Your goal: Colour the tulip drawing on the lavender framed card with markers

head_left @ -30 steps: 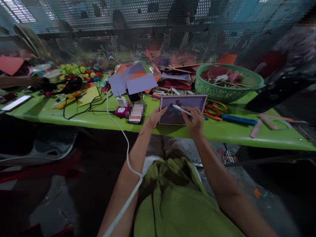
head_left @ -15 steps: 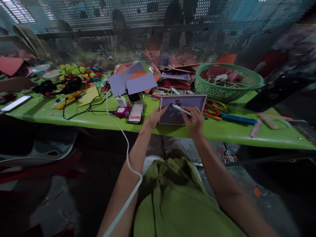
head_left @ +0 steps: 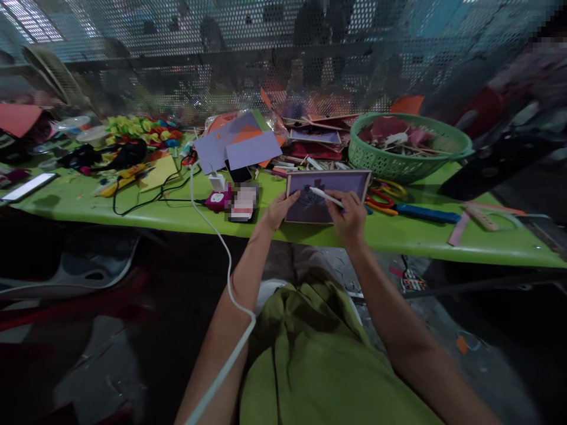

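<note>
A shallow purple tray with a pale rim (head_left: pixel 310 213) is tilted up at the table's front edge, with a dark drawn shape on its inner face. My left hand (head_left: pixel 280 210) grips its left end, thumb over the rim. In my right hand (head_left: pixel 348 213) is a white pen (head_left: pixel 326 196), held in a pinch, its tip at the dark shape. Whether the tip touches the surface cannot be made out.
Behind stand purple paper sheets (head_left: pixel 252 150) and a green basket (head_left: pixel 398 165) of scraps. Right of the tray lie scissors (head_left: pixel 383 198) and a blue-handled tool (head_left: pixel 427 213). A magenta plug block (head_left: pixel 217 200) and white cable (head_left: pixel 228 260) are at left.
The pen tip has shifted very slightly over the dark shape. At the far left, another person's hand has gone from the table. My left hand keeps its hold.
</note>
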### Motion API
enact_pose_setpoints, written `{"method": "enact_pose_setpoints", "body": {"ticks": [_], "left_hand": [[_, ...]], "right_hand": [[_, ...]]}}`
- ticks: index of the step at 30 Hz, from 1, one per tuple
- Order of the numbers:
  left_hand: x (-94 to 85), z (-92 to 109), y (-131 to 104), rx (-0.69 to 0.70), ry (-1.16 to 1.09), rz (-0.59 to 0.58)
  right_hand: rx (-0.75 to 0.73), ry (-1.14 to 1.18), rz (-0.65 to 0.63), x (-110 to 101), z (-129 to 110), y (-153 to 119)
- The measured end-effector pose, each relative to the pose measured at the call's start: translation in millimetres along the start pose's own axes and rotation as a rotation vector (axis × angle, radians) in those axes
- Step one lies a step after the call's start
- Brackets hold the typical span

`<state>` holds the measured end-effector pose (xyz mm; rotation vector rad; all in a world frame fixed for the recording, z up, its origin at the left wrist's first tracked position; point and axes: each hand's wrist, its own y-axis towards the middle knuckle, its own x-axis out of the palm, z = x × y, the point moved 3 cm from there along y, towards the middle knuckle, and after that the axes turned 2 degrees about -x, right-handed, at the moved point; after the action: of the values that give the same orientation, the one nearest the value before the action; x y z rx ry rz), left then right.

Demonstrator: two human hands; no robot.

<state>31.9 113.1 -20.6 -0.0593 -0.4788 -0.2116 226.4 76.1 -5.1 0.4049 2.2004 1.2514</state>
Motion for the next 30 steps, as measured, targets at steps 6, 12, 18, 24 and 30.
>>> {"method": "enact_pose_setpoints", "body": {"ticks": [6, 12, 18, 24, 30], "left_hand": [[1.4, 1.5, -1.9, 0.001, 0.013, 0.000], [2.5, 3.9, -3.0, -0.014, 0.021, -0.010], [2.5, 1.8, -1.9, -0.019, -0.004, 0.021], [3.1, 2.1, -2.3, -0.024, -0.012, 0.033], [4.5, 4.2, -3.7, -0.004, 0.002, 0.004]], "right_hand": [[0.008, 0.010, -0.018, 0.8, 0.5, 0.6], [0.000, 0.010, -0.002, 0.0, 0.4, 0.7], [-0.028, -0.002, 0.015, -2.3, -3.1, 1.1], [-0.030, -0.003, 0.007, -1.7, -6.0, 1.6], [-0.015, -0.041, -0.008, -0.4, -3.8, 1.8]]}}
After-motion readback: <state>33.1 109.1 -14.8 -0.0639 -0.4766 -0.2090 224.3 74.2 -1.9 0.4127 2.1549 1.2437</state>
